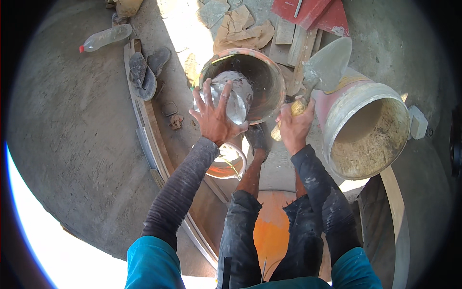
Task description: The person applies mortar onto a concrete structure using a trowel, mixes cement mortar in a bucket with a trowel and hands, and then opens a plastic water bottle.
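Observation:
My left hand (215, 115) has its fingers spread round the pale, circular end of a grey, splattered cylindrical container (239, 87). That container lies tilted over the mouth of an orange-rimmed bucket (280, 83), whose inside looks dark and stained. In my right hand (293, 126) is a pointed masonry trowel (330, 60), gripped by its wooden handle. Its grey blade points up and away to the right, past the bucket. What sits at the bottom of the bucket cannot be made out.
On the right a big plaster-caked tub (368, 130) lies tipped with its mouth toward me. Below the bucket stands a smaller orange pail (226, 171). Long boards (159, 130), sandals (143, 77) and a plastic bottle (107, 37) are leftward; crumpled brown paper (243, 31) is beyond.

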`<state>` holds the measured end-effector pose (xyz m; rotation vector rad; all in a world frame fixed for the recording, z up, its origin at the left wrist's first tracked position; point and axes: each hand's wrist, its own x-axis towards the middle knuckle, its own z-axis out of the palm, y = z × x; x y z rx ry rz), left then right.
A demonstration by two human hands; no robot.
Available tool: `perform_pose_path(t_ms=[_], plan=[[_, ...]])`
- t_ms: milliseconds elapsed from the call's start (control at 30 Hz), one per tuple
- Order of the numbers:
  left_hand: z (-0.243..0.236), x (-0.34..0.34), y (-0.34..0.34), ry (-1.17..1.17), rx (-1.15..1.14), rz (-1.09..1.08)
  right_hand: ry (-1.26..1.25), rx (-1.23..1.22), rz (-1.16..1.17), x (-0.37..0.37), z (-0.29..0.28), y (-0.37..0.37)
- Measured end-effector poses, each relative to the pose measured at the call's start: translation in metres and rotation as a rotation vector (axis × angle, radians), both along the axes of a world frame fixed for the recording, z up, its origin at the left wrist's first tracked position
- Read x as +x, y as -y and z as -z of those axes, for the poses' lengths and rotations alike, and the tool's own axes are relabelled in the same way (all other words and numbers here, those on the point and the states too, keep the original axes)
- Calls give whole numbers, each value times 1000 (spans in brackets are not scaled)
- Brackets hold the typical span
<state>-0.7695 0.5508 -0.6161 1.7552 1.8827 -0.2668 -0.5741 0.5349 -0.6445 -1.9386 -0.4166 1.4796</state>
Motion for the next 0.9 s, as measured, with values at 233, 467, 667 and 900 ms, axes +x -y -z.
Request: perform_pose_path(t_ms=[233, 467, 667, 900], plan=[[-5, -12, -3, -64, -17, 306, 225, 110, -224, 15, 25, -9], [-10, -34, -7, 16, -52, 683, 163, 107, -697, 16, 9, -25], [-9, -34, -12, 57, -96, 829, 156, 151, -496, 34, 33, -29], [-11, -39, -19, 56, -107, 1003, 238, 177, -269, 23, 13, -40]])
